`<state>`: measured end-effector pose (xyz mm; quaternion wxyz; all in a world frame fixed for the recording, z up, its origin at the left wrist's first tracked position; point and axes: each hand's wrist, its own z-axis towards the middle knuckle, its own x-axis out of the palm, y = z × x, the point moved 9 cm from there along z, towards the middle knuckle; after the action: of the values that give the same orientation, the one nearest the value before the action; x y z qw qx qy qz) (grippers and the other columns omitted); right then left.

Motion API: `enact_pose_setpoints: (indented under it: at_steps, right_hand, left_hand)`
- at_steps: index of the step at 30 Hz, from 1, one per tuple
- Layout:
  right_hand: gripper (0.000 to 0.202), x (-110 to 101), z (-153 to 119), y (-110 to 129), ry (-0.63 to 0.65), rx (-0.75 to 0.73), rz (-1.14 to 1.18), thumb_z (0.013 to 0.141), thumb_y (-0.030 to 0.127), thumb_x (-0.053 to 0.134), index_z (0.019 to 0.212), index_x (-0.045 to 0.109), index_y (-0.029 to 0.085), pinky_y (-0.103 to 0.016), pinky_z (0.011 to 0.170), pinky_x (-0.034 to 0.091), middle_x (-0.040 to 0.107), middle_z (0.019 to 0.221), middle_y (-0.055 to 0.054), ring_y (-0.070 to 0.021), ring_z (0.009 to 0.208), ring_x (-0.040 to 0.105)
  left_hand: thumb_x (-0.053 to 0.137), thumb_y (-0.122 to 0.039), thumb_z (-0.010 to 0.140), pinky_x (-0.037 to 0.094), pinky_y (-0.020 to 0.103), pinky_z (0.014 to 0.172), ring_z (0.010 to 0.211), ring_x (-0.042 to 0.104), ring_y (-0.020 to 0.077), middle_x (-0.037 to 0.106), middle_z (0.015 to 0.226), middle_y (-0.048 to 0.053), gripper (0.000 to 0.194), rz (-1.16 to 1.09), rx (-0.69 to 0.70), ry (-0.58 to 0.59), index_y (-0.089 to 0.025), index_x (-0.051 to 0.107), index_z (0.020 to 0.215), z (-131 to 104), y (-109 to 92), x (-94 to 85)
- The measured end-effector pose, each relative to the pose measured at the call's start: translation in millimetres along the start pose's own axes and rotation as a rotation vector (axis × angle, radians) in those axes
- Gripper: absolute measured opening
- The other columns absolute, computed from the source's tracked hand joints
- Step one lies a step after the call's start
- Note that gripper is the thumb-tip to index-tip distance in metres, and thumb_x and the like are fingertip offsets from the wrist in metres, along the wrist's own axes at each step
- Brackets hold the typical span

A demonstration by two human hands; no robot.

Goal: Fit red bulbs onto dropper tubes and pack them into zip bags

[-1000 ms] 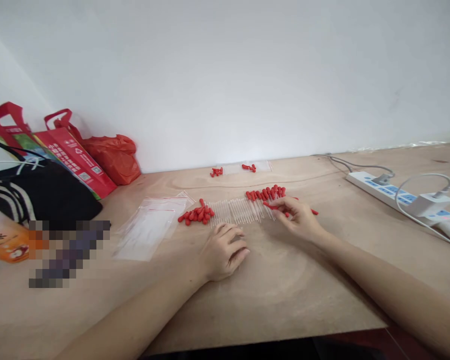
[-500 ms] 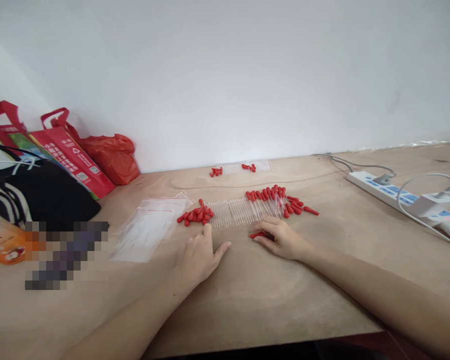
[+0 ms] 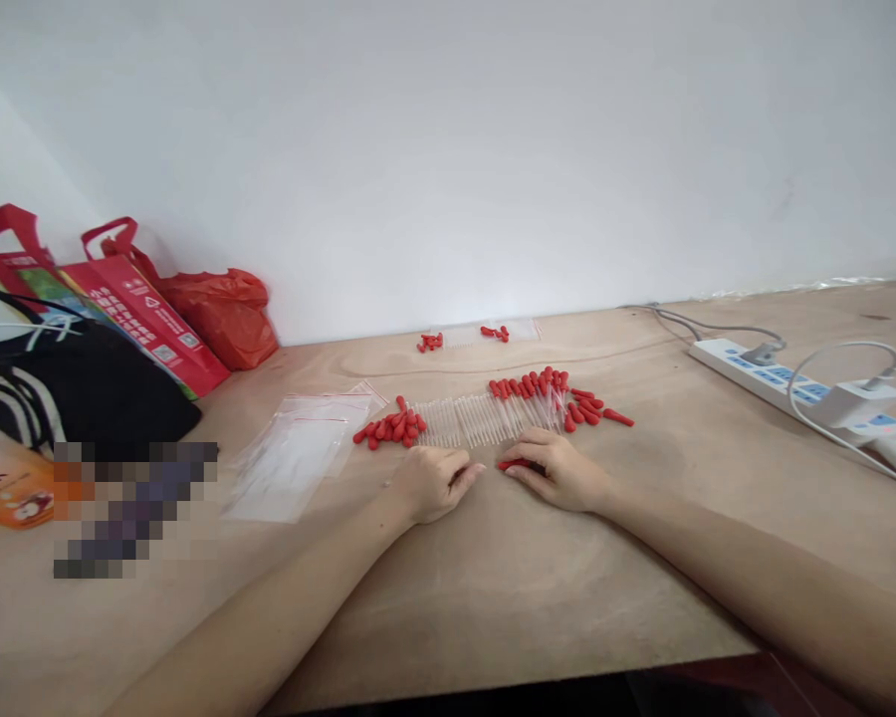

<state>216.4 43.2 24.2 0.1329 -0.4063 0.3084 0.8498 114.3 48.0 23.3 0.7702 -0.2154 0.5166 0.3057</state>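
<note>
My right hand rests on the table with its thumb and fingers round a red rubber bulb. Left of it, my left hand is closed near the lower edge of the tubes; anything between its fingertips is too small to make out. A row of thin clear tubes lies just beyond both hands. One pile of red bulbs sits at the row's left end. More red bulbs lie across its right part, and several others spread to the right.
Clear zip bags lie on the left. Further left stand a black bag, a red shopping bag and a red plastic bag. At right is a white power strip with cables. Small bulbs lie near the wall.
My left hand has moved right, towards my right hand, and its spread fingers have closed. My right hand has hardly moved and keeps the red bulb.
</note>
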Motion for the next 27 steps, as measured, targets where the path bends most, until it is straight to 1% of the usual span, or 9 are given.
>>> enact_pose_setpoints:
  at_steps: [3, 6, 10, 12, 14, 16, 22, 24, 27]
  right_hand:
    - [0.017, -1.2, 0.0, -0.7, -0.003, -0.003, 0.002, 0.082, 0.021, 0.045, 0.09, 0.06, 0.019, -0.03, 0.071, 0.046, 0.06, 0.084, -0.006, -0.0155, 0.08, 0.055]
    - [0.016, -2.2, -0.3, -1.7, -0.009, -0.004, 0.003, 0.083, 0.021, 0.045, 0.09, 0.06, 0.019, -0.03, 0.071, 0.046, 0.06, 0.084, -0.006, -0.0157, 0.08, 0.055]
    - [0.016, -2.5, -0.5, -2.2, -0.007, -0.002, -0.004, 0.082, 0.02, 0.046, 0.09, 0.06, 0.019, -0.03, 0.071, 0.046, 0.06, 0.084, -0.006, -0.0159, 0.08, 0.055]
    - [0.017, -2.1, -0.5, -2.2, -0.001, -0.003, -0.003, 0.082, 0.02, 0.045, 0.09, 0.06, 0.019, -0.03, 0.071, 0.046, 0.059, 0.084, -0.006, -0.0157, 0.08, 0.055]
    - [0.017, -1.1, -0.5, -2.7, 0.006, -0.004, 0.0, 0.083, 0.021, 0.045, 0.09, 0.06, 0.019, -0.029, 0.071, 0.046, 0.059, 0.084, -0.006, -0.0156, 0.08, 0.055]
    - [0.018, 0.3, -0.5, -3.8, 0.014, 0.0, -0.001, 0.083, 0.021, 0.044, 0.091, 0.06, 0.018, -0.029, 0.072, 0.046, 0.059, 0.084, -0.006, -0.0157, 0.08, 0.054]
    - [0.021, 3.6, -0.6, -4.7, 0.03, -0.005, -0.035, 0.085, 0.023, 0.042, 0.093, 0.06, 0.018, -0.03, 0.071, 0.045, 0.057, 0.084, -0.007, -0.0166, 0.08, 0.053]
    - [0.02, 2.8, -0.4, -4.7, 0.025, 0.001, -0.028, 0.085, 0.022, 0.041, 0.091, 0.059, 0.018, -0.03, 0.071, 0.045, 0.057, 0.084, -0.007, -0.0165, 0.08, 0.052]
    - [0.018, 0.3, 0.0, -6.3, 0.003, 0.029, -0.019, 0.085, 0.021, 0.039, 0.088, 0.057, 0.017, -0.03, 0.07, 0.045, 0.056, 0.083, -0.007, -0.0165, 0.079, 0.051]
  left_hand:
    - [0.031, -0.035, 0.086, 0.031, 0.024, 0.048, 0.047, 0.046, 0.0109, 0.048, 0.048, -0.001, 0.04, -0.074, 0.247, 0.03, -0.018, 0.047, 0.053, 2.6, -25.1, 1.0]
    - [0.033, -0.036, 0.085, 0.035, 0.026, 0.053, 0.053, 0.048, 0.0128, 0.051, 0.054, 0.001, 0.037, -0.097, 0.323, -0.014, -0.018, 0.051, 0.058, -0.7, -35.4, -8.4]
    - [0.04, -0.041, 0.08, 0.037, 0.03, 0.062, 0.065, 0.048, 0.0164, 0.054, 0.069, 0.006, 0.03, -0.009, 0.1, -0.126, -0.017, 0.055, 0.071, -10.8, -10.0, -30.5]
    - [0.046, -0.048, 0.075, 0.038, 0.03, 0.062, 0.067, 0.048, 0.0169, 0.053, 0.078, 0.007, 0.034, -0.027, 0.043, -0.076, -0.016, 0.055, 0.081, -18.8, 4.3, -34.2]
    - [0.05, -0.05, 0.072, 0.039, 0.03, 0.065, 0.073, 0.049, 0.0178, 0.052, 0.086, 0.008, 0.037, -0.091, 0.085, 0.049, -0.016, 0.055, 0.088, -25.6, 10.4, -30.4]
    - [0.049, -0.044, 0.076, 0.039, 0.031, 0.071, 0.08, 0.048, 0.0184, 0.052, 0.09, 0.006, 0.027, -0.124, 0.095, 0.137, -0.019, 0.055, 0.086, -29.2, 16.6, -27.3]
    - [0.041, -0.027, 0.084, 0.039, 0.028, 0.069, 0.075, 0.047, 0.0152, 0.052, 0.079, 0.002, 0.015, -0.209, 0.011, 0.243, -0.019, 0.049, 0.074, -23.3, 20.5, -15.8]
    - [0.04, -0.026, 0.085, 0.039, 0.026, 0.064, 0.07, 0.048, 0.014, 0.052, 0.076, 0.001, 0.014, -0.242, -0.042, 0.246, -0.019, 0.047, 0.075, -22.7, 21.6, -10.7]
    - [0.035, -0.022, 0.086, 0.039, 0.024, 0.058, 0.062, 0.049, 0.0118, 0.052, 0.07, -0.001, 0.011, -0.345, -0.153, 0.118, -0.019, 0.043, 0.079, -22.2, 29.1, -10.3]
